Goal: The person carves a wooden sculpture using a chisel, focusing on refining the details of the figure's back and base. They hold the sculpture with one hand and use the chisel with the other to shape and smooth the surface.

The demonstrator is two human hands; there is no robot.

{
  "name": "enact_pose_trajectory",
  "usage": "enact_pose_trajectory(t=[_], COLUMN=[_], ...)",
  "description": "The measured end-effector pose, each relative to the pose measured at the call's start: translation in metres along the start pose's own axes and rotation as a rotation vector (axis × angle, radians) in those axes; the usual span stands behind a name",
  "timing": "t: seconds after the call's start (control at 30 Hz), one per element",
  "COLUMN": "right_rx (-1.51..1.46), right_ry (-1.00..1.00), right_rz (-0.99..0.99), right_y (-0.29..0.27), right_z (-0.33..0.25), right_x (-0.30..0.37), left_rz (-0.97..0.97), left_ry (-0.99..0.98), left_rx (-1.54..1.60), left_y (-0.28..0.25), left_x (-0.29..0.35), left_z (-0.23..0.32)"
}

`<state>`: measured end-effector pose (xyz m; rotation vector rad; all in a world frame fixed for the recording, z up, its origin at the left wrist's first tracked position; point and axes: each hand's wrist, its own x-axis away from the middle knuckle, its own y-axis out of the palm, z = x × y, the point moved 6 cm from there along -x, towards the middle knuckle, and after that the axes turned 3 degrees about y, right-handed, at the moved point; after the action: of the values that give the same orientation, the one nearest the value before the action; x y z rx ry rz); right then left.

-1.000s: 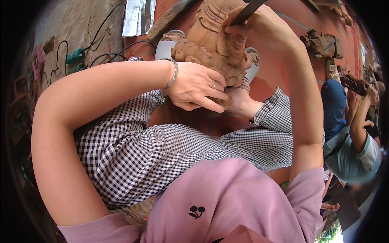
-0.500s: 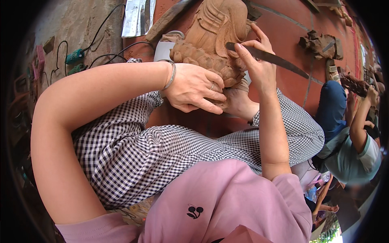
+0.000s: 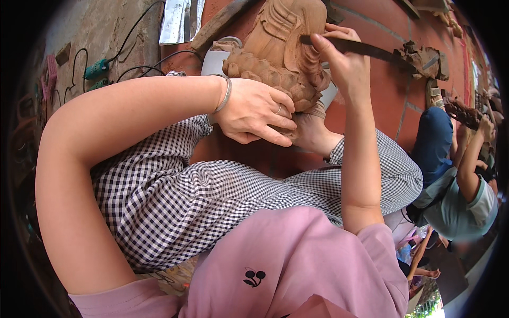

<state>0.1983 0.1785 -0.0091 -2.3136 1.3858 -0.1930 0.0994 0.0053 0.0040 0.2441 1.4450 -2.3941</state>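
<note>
A carved brown wooden statue (image 3: 289, 32) with draped folds and a lotus-petal base (image 3: 254, 69) leans away from me. Over the near lower edge of that base lies my left hand (image 3: 254, 111), its fingers curled round the wood; a ring and a bracelet are on it. My right hand (image 3: 347, 58) grips a long, dark flat file (image 3: 371, 49) between thumb and fingers. The file's left end meets the right side of the statue's folds, and its other end reaches out to the right. My bare foot (image 3: 313, 132) is just below the base.
Red tiles (image 3: 371, 114) form the floor. Cables and a green power tool (image 3: 97, 69) lie at the left, by a white sheet (image 3: 181, 21) and a wooden bar (image 3: 220, 25). A rough wood piece (image 3: 421, 58) sits to the right. Another person (image 3: 458, 201) works at far right.
My right hand has moved slightly up and right, and the file lies flatter and higher along the statue. My left hand stays on the base.
</note>
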Motion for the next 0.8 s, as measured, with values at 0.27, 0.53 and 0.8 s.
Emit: enact_pose_trajectory(t=[0.27, 0.53, 0.8], right_rx=[0.074, 0.138, 0.217], right_ry=[-0.062, -0.001, 0.111], right_rz=[-0.068, 0.007, 0.105], right_y=[0.0, 0.002, 0.008], right_z=[-0.016, -0.018, -0.025], right_x=[0.009, 0.008, 0.002], left_rz=[-0.004, 0.004, 0.012], left_ry=[-0.013, -0.005, 0.0], left_rx=[-0.004, -0.018, -0.007], left_y=[0.0, -0.001, 0.0], left_x=[0.0, 0.001, 0.001], left_z=[0.0, -0.001, -0.001])
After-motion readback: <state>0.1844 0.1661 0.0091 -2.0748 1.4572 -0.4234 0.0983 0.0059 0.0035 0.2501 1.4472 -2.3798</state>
